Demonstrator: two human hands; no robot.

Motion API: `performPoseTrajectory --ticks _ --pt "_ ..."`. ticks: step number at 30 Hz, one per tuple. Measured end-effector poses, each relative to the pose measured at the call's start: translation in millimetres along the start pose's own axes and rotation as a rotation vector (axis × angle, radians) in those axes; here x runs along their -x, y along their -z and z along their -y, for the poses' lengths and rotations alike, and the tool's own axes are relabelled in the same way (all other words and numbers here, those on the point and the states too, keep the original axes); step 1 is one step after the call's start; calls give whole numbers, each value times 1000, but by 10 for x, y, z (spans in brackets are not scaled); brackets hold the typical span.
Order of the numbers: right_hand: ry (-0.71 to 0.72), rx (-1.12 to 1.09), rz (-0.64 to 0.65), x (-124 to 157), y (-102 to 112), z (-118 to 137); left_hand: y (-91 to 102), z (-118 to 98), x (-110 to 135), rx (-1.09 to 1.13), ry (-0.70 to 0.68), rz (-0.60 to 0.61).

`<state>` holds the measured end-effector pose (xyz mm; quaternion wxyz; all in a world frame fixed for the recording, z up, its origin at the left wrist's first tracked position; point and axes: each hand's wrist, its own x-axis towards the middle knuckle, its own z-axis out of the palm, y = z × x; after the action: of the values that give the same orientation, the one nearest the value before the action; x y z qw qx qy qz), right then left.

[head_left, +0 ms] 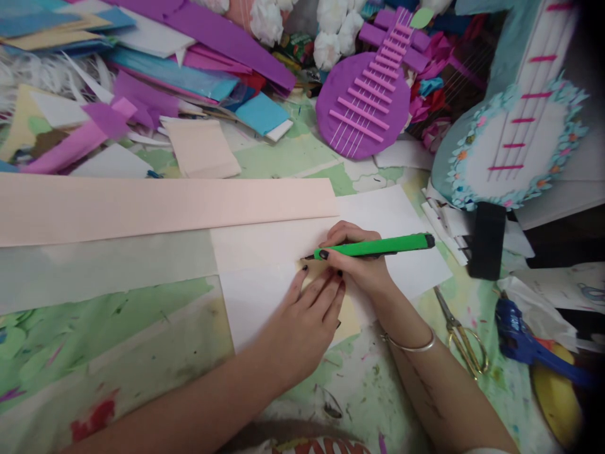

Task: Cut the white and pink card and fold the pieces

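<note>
My right hand is closed round a green pen, with its tip pointing left and down close to the paper. Under both hands lies a white sheet. My left hand rests flat on a small pale-yellow piece of paper, its fingers stretched out and the index fingertip just below the pen tip. Whether the tip touches the paper I cannot tell. A long folded strip of pale peach paper runs left above the hands and overlaps the white sheet. Below it is a greyish translucent sheet.
Scissors and a blue glue gun lie to the right, near a black phone-like object. Two paper guitars, one purple and one blue-grey, stand behind. Coloured paper is heaped at the back left.
</note>
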<state>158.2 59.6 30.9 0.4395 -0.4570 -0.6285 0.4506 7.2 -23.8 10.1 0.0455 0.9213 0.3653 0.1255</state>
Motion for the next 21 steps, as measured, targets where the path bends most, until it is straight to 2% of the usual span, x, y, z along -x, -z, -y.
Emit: performPoseTrajectory --ticks 21 --pt "30 -22 -39 5 37 -47 -3 10 1 0 -6 13"
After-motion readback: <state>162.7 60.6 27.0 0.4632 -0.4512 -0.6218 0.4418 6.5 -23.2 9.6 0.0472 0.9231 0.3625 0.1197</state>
